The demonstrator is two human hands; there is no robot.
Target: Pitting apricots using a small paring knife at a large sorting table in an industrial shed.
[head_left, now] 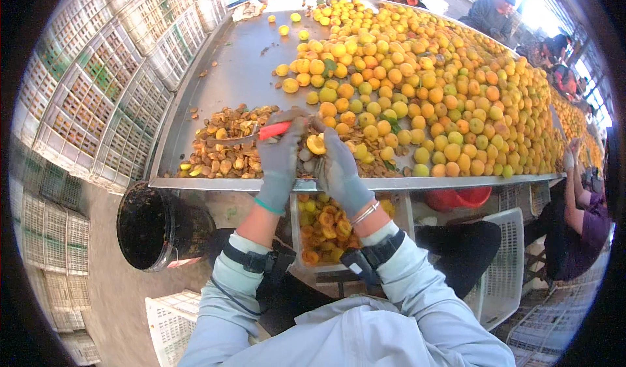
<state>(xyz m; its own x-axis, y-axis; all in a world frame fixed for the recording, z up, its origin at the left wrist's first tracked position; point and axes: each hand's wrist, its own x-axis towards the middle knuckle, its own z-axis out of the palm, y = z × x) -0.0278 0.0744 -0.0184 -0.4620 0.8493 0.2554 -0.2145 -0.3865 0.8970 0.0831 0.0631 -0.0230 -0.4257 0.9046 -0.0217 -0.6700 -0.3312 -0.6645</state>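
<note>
Holding a small yellow fruit, the right hand wears a grey glove and pinches it between thumb and fingers. The fruit sits just above the near edge of the metal table, right between the two hands. It looks cut open on top.

The left hand is in a grey glove too. Its fingers are curled tight around the red handle of a knife. The curved blade sticks out to the left, over a pile of brown pits. The two hands are very close, almost touching.

Behind the hands the table is heaped with a big pile of yellow and orange fruit. A few green leaves lie among them. Some loose fruits sit apart on the bare metal farther back.

Under the table edge, between the arms, a white crate holds cut fruit halves. A black bucket stands on the floor to the left. A red bowl peeks out under the table on the right. Stacks of white crates fill the left side.

Another person sits at the right in a purple top, with one hand raised near the table. More people are at the far end.
</note>
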